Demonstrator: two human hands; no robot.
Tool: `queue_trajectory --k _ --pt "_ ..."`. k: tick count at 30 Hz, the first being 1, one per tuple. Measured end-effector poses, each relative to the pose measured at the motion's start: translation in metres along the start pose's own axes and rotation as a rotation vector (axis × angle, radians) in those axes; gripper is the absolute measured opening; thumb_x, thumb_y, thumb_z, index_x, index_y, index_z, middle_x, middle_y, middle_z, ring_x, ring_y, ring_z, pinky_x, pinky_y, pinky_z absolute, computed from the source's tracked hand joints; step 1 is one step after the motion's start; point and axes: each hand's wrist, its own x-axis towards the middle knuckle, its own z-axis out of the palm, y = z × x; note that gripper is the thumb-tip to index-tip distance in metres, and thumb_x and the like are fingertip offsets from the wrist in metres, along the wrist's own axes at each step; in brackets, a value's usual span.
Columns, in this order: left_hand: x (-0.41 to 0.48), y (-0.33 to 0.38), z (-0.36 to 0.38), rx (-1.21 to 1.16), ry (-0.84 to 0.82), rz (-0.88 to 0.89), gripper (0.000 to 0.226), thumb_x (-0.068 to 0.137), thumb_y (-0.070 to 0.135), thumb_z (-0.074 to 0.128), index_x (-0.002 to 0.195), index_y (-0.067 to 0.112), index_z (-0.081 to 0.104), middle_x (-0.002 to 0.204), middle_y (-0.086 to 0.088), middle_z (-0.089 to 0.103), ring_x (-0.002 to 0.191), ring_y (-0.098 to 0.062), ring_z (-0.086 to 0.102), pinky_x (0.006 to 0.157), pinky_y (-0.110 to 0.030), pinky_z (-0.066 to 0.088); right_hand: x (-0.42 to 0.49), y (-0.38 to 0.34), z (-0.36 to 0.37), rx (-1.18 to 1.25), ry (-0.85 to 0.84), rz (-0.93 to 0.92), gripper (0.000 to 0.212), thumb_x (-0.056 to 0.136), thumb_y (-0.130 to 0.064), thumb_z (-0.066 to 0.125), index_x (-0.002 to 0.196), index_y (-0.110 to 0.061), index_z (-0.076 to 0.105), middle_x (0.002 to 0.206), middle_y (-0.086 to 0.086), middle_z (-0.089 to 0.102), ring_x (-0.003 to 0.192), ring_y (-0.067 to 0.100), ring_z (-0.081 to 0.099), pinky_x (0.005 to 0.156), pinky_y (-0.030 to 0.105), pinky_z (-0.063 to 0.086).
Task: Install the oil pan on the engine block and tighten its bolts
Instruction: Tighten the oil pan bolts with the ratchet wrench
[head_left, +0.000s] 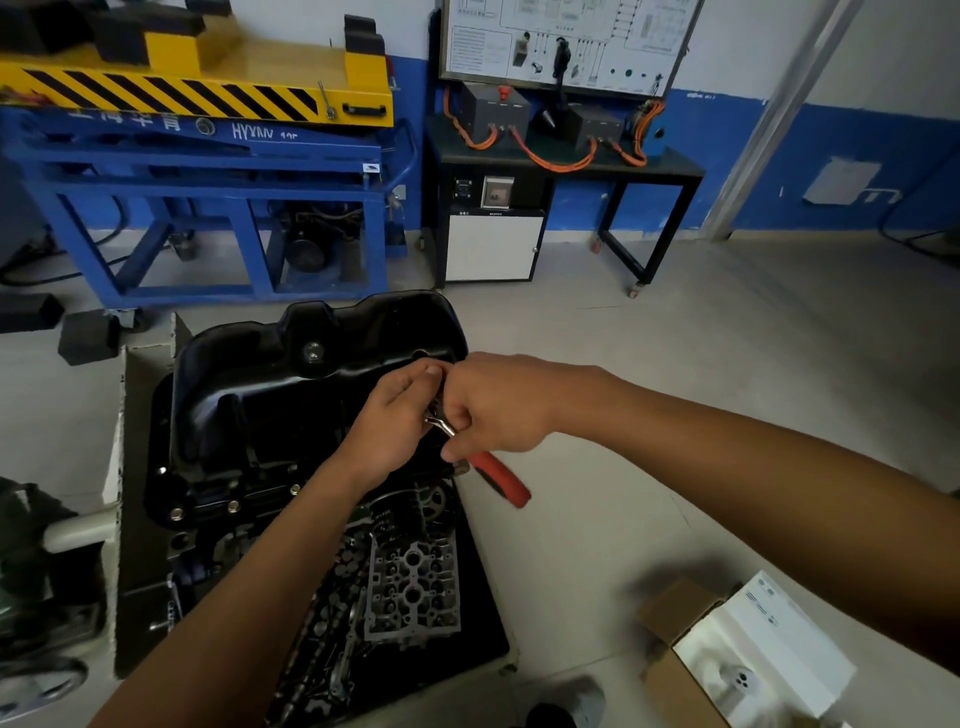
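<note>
Hands meet at the right edge of the oil pan (291, 395), which lies bottom-up on the engine block (415, 587), its long axis running away from the person. The left hand (395, 415) has its fingers (415, 379) curled over the head of a wrench (501, 480). The right hand (498, 405) is wrapped round the shank just above the red grip. The wrench's long axis runs from the pan's rim down and to the right, the grip pointing out over the floor (675, 364). The bolt under the head is hidden by both hands. Bolts (179, 514) on the near flange look seated. Any swing would likely pivot at the left hand, so the right hand, which has the lever, does the turning.
</note>
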Motion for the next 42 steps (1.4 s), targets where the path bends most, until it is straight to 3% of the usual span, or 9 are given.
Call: queue_trajectory --k 6,10,14,20,26,30,33,37,42 --pt "0.000 -0.005 -0.007 0.004 -0.030 -0.009 0.046 0.107 0.021 0.037 0.083 0.037 0.074 0.061 0.009 0.056 0.054 -0.007 0.044 0.053 -0.025 0.035 0.006 0.009 -0.011 -0.209 0.142 0.037 0.041 0.088 -0.037 0.072 0.059 -0.020 0.049 0.063 -0.001 0.051 0.056 0.013 0.047 0.048 0.028 0.029" --pt "0.005 -0.010 -0.013 -0.043 -0.058 -0.037 0.034 0.100 0.035 0.040 0.117 0.030 0.069 0.055 0.002 0.040 0.051 -0.013 0.033 0.054 -0.030 0.029 0.015 0.013 -0.008 -0.377 0.340 0.021 0.017 0.093 -0.031 0.064 0.082 -0.018 0.063 0.068 -0.003 0.043 0.061 0.018 0.045 0.054 0.030 0.032" --pt "0.006 -0.011 -0.015 -0.077 -0.102 -0.038 0.035 0.104 0.033 0.042 0.135 0.027 0.058 0.058 0.004 0.036 0.052 -0.012 0.031 0.051 -0.024 0.030 0.016 0.020 0.002 -0.333 0.434 -0.029 0.015 0.098 -0.025 0.055 0.089 -0.018 0.064 0.085 0.002 0.063 0.079 0.023 0.058 0.061 0.032 0.038" --pt "0.002 -0.011 -0.008 -0.018 0.108 0.013 0.030 0.100 0.033 0.050 0.111 0.013 0.069 0.055 0.007 0.048 0.051 -0.008 0.040 0.050 -0.021 0.035 0.007 0.024 -0.003 -0.203 0.338 0.019 0.033 0.091 -0.034 0.065 0.067 -0.025 0.043 0.067 -0.007 0.046 0.062 0.018 0.049 0.056 0.031 0.035" --pt "0.004 -0.011 0.002 0.033 0.335 0.082 0.030 0.105 0.019 0.049 0.081 0.013 0.066 0.066 -0.020 0.053 0.061 -0.024 0.047 0.058 -0.034 0.041 -0.001 -0.005 0.011 -0.125 0.280 -0.049 0.043 0.090 -0.034 0.066 0.057 -0.025 0.040 0.053 -0.009 0.045 0.048 0.004 0.041 0.046 0.025 0.031" --pt "0.003 -0.007 0.001 -0.002 0.188 0.081 0.049 0.107 0.017 0.045 0.066 0.034 0.066 0.062 0.009 0.060 0.061 -0.006 0.055 0.061 -0.021 0.045 0.002 -0.017 0.023 -0.006 0.237 -0.101 0.043 0.091 -0.032 0.066 0.054 -0.023 0.045 0.049 -0.011 0.046 0.046 0.004 0.047 0.046 0.024 0.030" --pt "0.000 -0.005 0.000 -0.019 0.089 0.051 0.042 0.106 0.021 0.041 0.076 0.029 0.068 0.071 0.007 0.065 0.069 -0.008 0.059 0.068 -0.022 0.048 0.003 -0.015 0.021 0.067 0.136 -0.086 0.041 0.091 -0.031 0.069 0.057 -0.018 0.050 0.052 -0.010 0.048 0.056 -0.010 0.049 0.049 0.024 0.031" --pt "0.002 -0.005 -0.002 0.011 0.032 0.036 0.033 0.107 0.016 0.038 0.093 0.010 0.067 0.084 -0.005 0.067 0.083 -0.018 0.062 0.080 -0.031 0.050 0.002 -0.010 0.013 0.088 0.007 -0.058 0.040 0.089 -0.033 0.072 0.060 -0.016 0.051 0.056 -0.006 0.051 0.052 0.003 0.047 0.052 0.025 0.036" --pt "0.001 -0.001 -0.001 -0.010 -0.002 0.005 0.034 0.108 0.007 0.032 0.100 0.005 0.065 0.072 0.008 0.068 0.067 -0.001 0.061 0.062 -0.014 0.047 0.003 0.002 0.001 -0.004 -0.028 0.044 0.036 0.082 -0.034 0.079 0.062 -0.016 0.055 0.058 -0.004 0.054 0.050 0.009 0.046 0.051 0.026 0.038"
